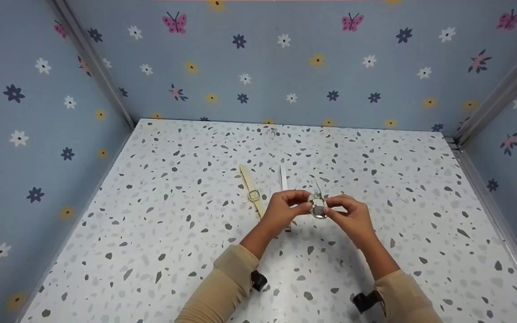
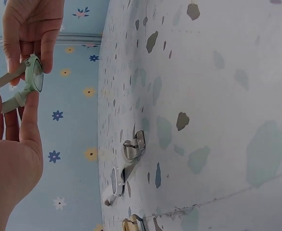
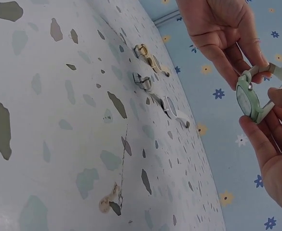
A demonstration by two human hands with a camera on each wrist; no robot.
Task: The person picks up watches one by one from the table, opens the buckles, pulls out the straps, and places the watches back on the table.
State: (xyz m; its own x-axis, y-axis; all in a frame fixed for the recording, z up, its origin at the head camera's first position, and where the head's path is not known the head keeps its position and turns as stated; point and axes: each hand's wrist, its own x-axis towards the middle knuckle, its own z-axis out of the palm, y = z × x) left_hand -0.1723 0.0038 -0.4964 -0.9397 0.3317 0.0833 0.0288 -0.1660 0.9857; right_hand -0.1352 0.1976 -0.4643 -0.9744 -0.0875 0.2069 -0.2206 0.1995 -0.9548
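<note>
A pale green wristwatch (image 1: 317,211) with a round face is held up above the table between both hands. My left hand (image 1: 282,209) pinches its left side with thumb and fingers. From the other side, my right hand (image 1: 353,218) grips it with thumb and fingertips. In the right wrist view the green watch (image 3: 247,100) shows its face tilted sideways, its strap bent back into a loop. The left wrist view also shows the watch (image 2: 36,77) with fingers of both hands on case and strap.
A yellow watch (image 1: 253,194) with a squarish face lies left of the hands. Beside it lies a white watch (image 1: 284,176), partly hidden by my left hand. Flower-patterned walls (image 1: 267,58) enclose the speckled table (image 1: 173,233) at the back and sides.
</note>
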